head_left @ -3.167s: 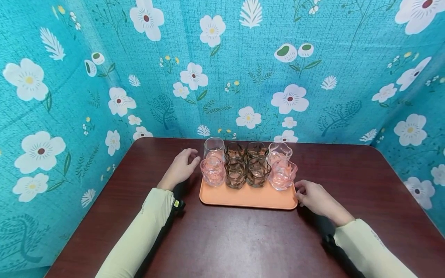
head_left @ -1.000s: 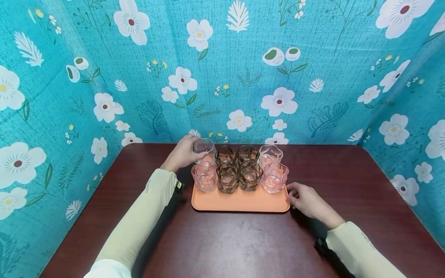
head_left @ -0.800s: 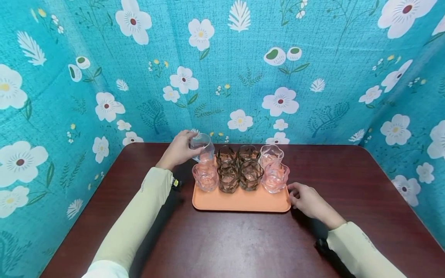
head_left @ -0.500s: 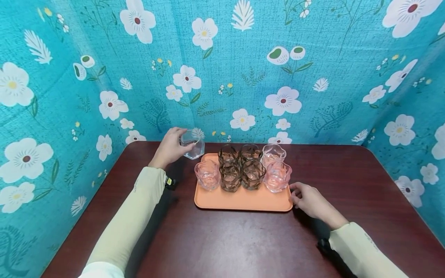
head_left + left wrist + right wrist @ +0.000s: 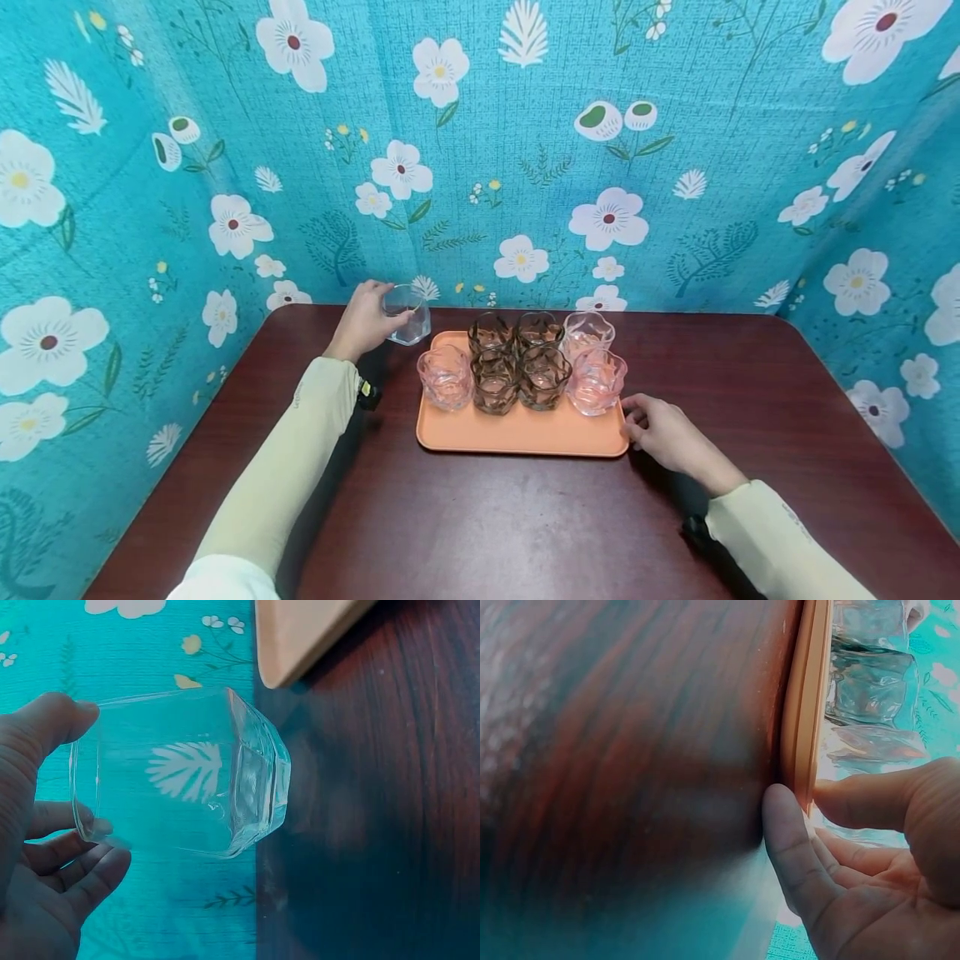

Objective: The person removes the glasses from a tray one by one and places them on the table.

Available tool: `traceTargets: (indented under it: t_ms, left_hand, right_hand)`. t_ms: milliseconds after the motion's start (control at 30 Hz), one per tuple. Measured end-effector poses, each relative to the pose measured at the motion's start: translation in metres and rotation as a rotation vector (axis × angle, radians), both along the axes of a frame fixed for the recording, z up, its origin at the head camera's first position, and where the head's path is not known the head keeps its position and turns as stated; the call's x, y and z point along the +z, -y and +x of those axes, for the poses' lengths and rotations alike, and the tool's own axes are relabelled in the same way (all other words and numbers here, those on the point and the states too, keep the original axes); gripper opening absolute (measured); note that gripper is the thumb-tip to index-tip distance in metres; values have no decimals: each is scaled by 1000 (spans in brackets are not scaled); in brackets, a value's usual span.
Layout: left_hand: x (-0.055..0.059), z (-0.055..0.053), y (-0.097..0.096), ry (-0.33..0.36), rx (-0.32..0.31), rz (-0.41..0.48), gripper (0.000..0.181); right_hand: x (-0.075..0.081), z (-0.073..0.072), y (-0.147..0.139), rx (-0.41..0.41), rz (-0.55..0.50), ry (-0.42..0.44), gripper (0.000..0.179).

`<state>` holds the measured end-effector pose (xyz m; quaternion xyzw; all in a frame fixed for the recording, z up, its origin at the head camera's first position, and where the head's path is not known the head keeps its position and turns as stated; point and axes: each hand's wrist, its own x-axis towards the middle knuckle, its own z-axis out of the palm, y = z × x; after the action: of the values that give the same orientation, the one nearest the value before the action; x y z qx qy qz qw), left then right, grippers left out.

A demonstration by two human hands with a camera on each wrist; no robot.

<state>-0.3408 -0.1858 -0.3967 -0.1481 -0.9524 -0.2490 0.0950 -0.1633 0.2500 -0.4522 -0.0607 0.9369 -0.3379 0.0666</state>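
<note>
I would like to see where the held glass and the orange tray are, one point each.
Held glass (image 5: 180,772), left wrist view: its clear side wall.
Orange tray (image 5: 522,432), head view: its bare front strip.

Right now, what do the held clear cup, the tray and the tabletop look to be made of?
The clear cup is glossy and colourless, likely glass, perhaps plastic: the printed cloth shows through. The tray is matte orange, probably plastic, with rounded corners. The tabletop shows reddish-brown grain under a sheen: wood or laminate.

Clear glasses (image 5: 414,329); brown glasses (image 5: 496,390); pink glasses (image 5: 597,385); orange tray (image 5: 522,435); dark red-brown, grained worktop (image 5: 510,525); turquoise cloth (image 5: 480,142), white-flowered, green-leaved; pale yellow-green sleeves (image 5: 279,454).
</note>
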Motion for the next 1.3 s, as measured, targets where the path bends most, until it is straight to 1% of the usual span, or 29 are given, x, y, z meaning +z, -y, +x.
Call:
traceTargets:
  t_ms: [100,200,333,533,667,800,933,1100,1200,1300]
  left_hand:
    - [-4,-5,-2,16,10,-7,66]
    - [-6,-9,-3,28,5,-11,66]
    - [-6,-14,-4,41,-5,-22,66]
    - [-8,-22,-5,56,3,-35,65]
    - [-10,-26,-7,53,9,-40,66]
    - [-13,-26,-7,37,14,-26,68]
    - [-13,-20,-2,19,24,-2,72]
    - [-8,-7,3,0,23,16,76]
    - [-5,3,8,-17,-10,28,75]
    - [-3,16,12,-35,-57,47,72]
  right_hand:
    - [-1,0,0,-5,10,-2,32]
    - [-1,0,0,-6,17,-13,32]
    - [0,0,1,-10,10,-7,32]
    - [1,2,2,-19,-4,3,31]
    - [1,2,1,-25,-5,0,31]
    - [1,1,0,-27,-3,6,31]
    - [2,0,2,-27,-2,15,32]
    - [2,1,2,-20,1,19,32]
    - [2,1,1,-25,3,25,33]
    - [2,1,0,-26,-7,35,33]
